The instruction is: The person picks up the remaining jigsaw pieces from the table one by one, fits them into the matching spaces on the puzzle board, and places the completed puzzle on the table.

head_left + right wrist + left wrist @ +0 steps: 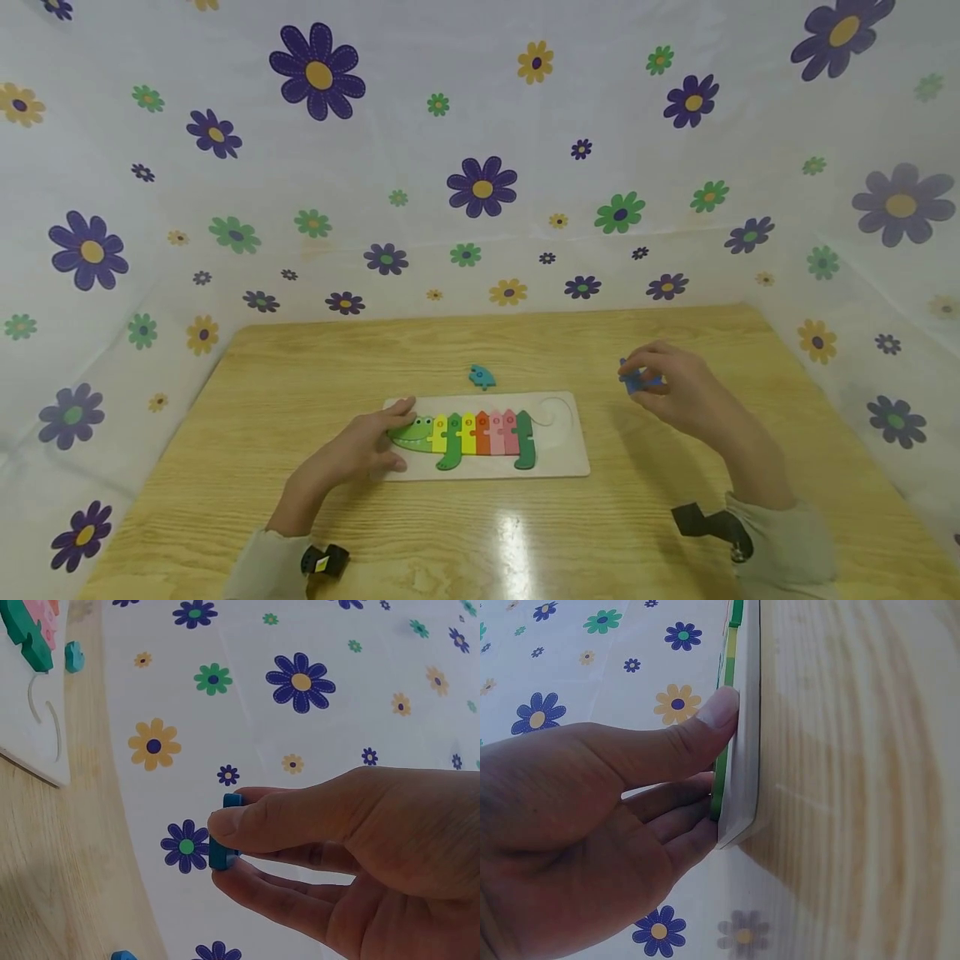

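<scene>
A wooden crocodile puzzle board (558,454) lies on the table, its green head (412,433) at the left and numbered coloured pieces in a row behind it. My left hand (360,446) rests on the board's left end, thumb and fingertips spread on the head and rim. Right of the board, my right hand (678,392) pinches a small blue puzzle piece (219,851) between thumb and fingers, raised above the table. At the board's right end, a curved tail outline (566,408) shows as bare wood.
A teal puzzle piece (482,377) lies on the table (337,350) just behind the board. Another blue piece (124,955) peeks in at the bottom of the right wrist view. A white cloth (420,142) with printed flowers encloses the table's back and sides.
</scene>
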A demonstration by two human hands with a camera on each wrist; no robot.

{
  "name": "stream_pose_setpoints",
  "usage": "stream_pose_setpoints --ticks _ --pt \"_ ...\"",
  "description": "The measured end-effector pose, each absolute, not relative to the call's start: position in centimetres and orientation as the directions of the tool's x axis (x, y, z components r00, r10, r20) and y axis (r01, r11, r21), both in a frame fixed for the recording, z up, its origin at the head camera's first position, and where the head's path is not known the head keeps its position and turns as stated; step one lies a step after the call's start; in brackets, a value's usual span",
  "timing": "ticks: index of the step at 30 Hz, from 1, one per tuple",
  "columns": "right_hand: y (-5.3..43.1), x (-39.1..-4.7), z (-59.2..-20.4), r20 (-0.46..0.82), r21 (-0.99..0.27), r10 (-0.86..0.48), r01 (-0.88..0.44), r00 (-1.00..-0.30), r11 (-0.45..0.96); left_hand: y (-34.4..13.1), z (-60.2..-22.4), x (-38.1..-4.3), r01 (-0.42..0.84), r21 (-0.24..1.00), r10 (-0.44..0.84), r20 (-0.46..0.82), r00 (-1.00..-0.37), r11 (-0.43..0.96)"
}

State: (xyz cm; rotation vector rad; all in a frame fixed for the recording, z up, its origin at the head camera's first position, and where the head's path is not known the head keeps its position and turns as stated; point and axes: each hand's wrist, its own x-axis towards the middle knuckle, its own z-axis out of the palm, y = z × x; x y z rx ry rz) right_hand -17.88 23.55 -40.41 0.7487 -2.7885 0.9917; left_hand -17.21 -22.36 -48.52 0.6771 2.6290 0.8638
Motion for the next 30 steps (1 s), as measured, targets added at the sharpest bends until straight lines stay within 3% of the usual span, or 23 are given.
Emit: stream_pose_setpoints --ticks 30 --pt "22.6 -18.2 -41.4 0.265 -0.600 -0.469 -0.525 -0.843 0.604 -22.4 -48.6 -17.2 0.349 0.625 0.523 -0.114 -0.845 0.699"
